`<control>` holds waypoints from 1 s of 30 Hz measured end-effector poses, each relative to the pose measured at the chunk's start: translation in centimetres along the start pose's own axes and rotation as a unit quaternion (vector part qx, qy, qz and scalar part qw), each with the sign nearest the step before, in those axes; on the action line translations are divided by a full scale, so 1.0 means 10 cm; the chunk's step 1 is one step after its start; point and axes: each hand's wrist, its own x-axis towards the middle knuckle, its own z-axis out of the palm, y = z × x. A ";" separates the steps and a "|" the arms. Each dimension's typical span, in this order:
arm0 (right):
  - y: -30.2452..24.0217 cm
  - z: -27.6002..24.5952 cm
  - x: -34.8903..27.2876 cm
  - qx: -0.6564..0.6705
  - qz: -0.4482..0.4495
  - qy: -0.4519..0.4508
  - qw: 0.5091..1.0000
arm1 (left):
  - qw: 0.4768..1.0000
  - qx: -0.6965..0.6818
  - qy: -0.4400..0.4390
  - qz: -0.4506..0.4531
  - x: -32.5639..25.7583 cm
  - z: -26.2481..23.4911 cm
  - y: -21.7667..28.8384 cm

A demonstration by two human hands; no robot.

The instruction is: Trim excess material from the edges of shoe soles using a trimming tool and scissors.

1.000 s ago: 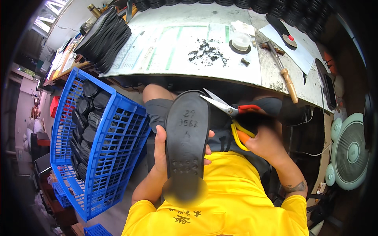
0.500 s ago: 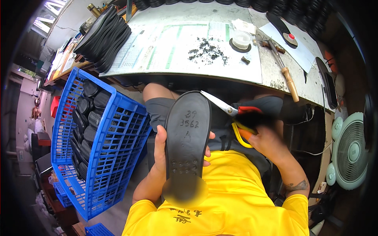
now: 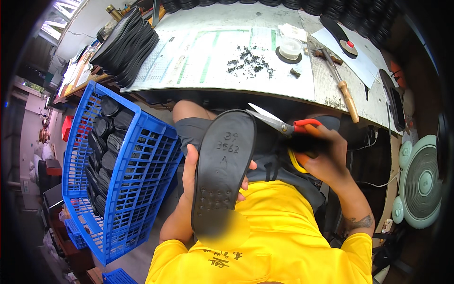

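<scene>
My left hand (image 3: pixel 190 170) is closed around a black shoe sole (image 3: pixel 224 156), thumb on its left edge and fingertips at its right edge. The sole stands with its broad end away from me, showing handwritten marks and rows of small dents. A blur covers its near end. Scissors (image 3: pixel 272 120) with red and yellow handles are in my right hand (image 3: pixel 326 161), which is closed on them; a dark smudge hides some of the fingers. Both blades point left, slightly parted, with their tips close to the sole's upper right edge.
Left of me, a blue plastic crate (image 3: pixel 120 199) holds black soles. On the worktable (image 3: pixel 189 78) are stacked soles (image 3: pixel 125 47), black scraps (image 3: pixel 250 61), a clear tub (image 3: pixel 289 47) and a wooden-handled hammer (image 3: pixel 347 97). A green fan (image 3: pixel 424 182) stands at right.
The sole has tilted, its broad end moving slightly right and its near end left. The scissors and my right hand have shifted a little right, and both blades now show.
</scene>
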 end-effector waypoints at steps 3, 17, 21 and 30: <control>0.02 -0.16 0.17 -0.022 -0.113 0.031 0.993 | 1.000 0.015 -0.014 -0.004 0.00 -0.03 -0.01; 0.19 -0.37 0.32 -0.091 -0.169 -0.094 0.977 | 0.997 0.048 -0.018 -0.065 -0.12 -0.05 0.10; 0.25 -0.36 0.30 -0.096 -0.190 -0.081 0.974 | 0.994 0.066 -0.038 -0.079 -0.11 -0.09 0.12; 0.24 -0.20 0.03 -0.035 -0.085 -0.038 0.995 | 0.967 0.248 -0.062 -0.001 -0.09 -0.29 0.27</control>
